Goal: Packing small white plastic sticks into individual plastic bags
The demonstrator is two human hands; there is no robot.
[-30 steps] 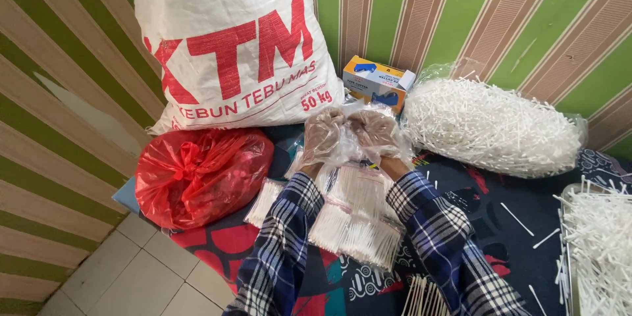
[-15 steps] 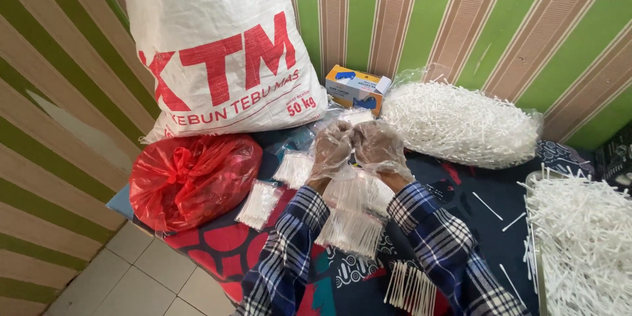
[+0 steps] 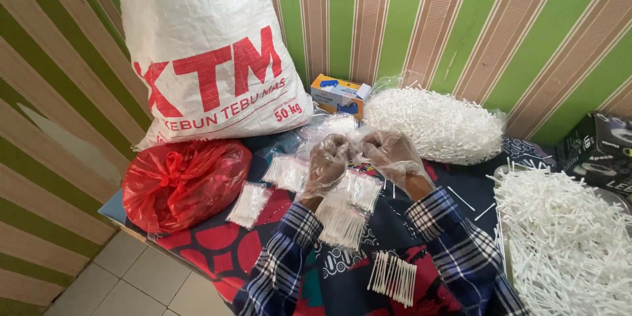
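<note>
Cotton-swab packets (image 3: 342,207), small clear bags filled with white sticks, lie heaped on a dark patterned cloth (image 3: 342,270) directly beneath a person's two gloved hands. The left hand (image 3: 327,163) and the right hand (image 3: 394,157), both in thin transparent plastic gloves, meet at the centre of the scene with fingers curled, pinching a crumpled piece of clear plastic (image 3: 355,151) between them; whether that plastic is one more packet cannot be told. Blue-and-white plaid sleeves run down toward 6 o'clock. More filled packets rest at 9 o'clock of the hands (image 3: 284,172), and another lies nearer a knotted red plastic bag (image 3: 184,181). At 11 o'clock a large white woven sack (image 3: 204,52) with red lettering leans on a green-and-brown striped wall (image 3: 408,20). At 12 o'clock stands a small orange-and-blue box (image 3: 337,95), with a clear bag of loose white swabs (image 3: 434,125) just beside it at 1 o'clock. A loose pile of swabs (image 3: 566,243) fills a tray at 4 o'clock, and an unbagged bundle (image 3: 393,278) lies at 6 o'clock.
</note>
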